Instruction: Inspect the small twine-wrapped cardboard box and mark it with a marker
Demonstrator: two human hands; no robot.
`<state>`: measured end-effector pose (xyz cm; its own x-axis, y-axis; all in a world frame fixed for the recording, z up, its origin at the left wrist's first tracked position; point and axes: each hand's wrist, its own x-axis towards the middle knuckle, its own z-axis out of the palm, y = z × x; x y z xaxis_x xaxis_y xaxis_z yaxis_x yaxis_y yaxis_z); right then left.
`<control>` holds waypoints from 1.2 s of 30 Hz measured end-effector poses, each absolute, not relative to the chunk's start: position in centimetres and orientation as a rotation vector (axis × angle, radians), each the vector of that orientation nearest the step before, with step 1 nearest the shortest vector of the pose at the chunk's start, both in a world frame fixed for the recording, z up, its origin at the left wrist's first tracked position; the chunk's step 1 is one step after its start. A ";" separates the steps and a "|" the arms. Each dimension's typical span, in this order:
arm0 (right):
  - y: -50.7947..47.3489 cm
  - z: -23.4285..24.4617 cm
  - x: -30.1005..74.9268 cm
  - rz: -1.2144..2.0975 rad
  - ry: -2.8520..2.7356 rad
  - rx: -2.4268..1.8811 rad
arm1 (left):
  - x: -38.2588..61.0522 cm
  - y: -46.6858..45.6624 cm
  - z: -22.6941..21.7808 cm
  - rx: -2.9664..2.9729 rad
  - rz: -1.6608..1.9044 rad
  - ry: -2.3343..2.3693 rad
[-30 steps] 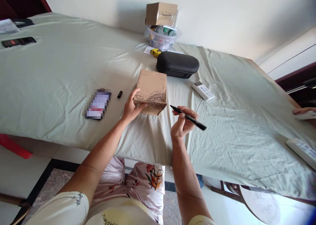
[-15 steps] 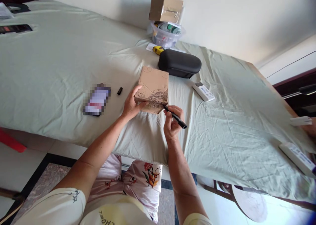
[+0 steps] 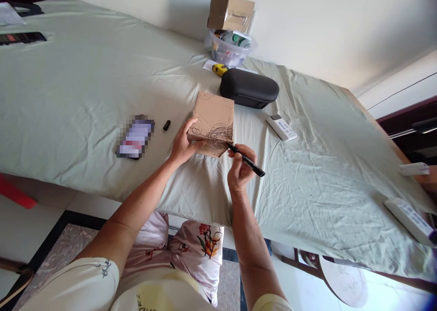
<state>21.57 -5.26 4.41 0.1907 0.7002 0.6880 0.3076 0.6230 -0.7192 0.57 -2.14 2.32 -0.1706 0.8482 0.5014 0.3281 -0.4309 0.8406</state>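
A small brown cardboard box (image 3: 214, 117) with black scribbles on its top lies on the pale green cloth (image 3: 85, 88) near the table's front edge. My left hand (image 3: 184, 145) grips the box's near left corner, thumb on top. My right hand (image 3: 241, 167) pinches a black marker (image 3: 246, 160), whose tip touches the box's near right corner. The marker's black cap (image 3: 166, 125) lies on the cloth just left of the box.
A phone (image 3: 134, 138) lies left of the cap. Behind the box are a black oval case (image 3: 249, 89), a white remote (image 3: 282, 127), a yellow object (image 3: 218, 68) and a plastic tub (image 3: 230, 49) topped by a taped carton (image 3: 231, 13). Another person's hand (image 3: 426, 176) and a second remote (image 3: 408, 220) are at the right edge.
My right hand brought the marker from open air at the right in to the box's near right corner. My left hand stayed on the box.
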 end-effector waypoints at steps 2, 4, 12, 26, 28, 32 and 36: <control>-5.2 4.7 21.7 0.325 -1.332 -0.913 | 0.5 -2.1 2.3 1.696 1.637 1.341; -5.1 5.0 21.8 0.308 -1.265 -0.915 | 0.5 -2.1 2.1 1.709 1.649 1.339; -1.5 3.0 26.3 0.106 -1.240 -1.239 | 0.5 -1.7 1.7 1.760 1.683 1.309; -0.5 1.0 28.1 0.227 -1.789 -1.953 | 0.5 -1.7 1.6 1.854 1.625 1.281; -0.6 1.2 28.2 0.214 -1.809 -1.983 | 0.7 -1.7 1.4 1.862 1.643 1.301; -0.6 1.0 28.4 0.179 -1.806 -1.980 | 0.9 -1.7 1.3 1.878 1.680 1.288; -0.3 0.5 28.8 0.191 -1.775 -1.927 | 1.0 -1.7 1.4 1.868 1.696 1.291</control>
<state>28.84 -0.33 0.49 0.1364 0.9629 0.2329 0.8913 -0.0166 -0.4531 0.97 -1.74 1.43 -0.1047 0.7676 0.6323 0.4054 -0.5476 0.7320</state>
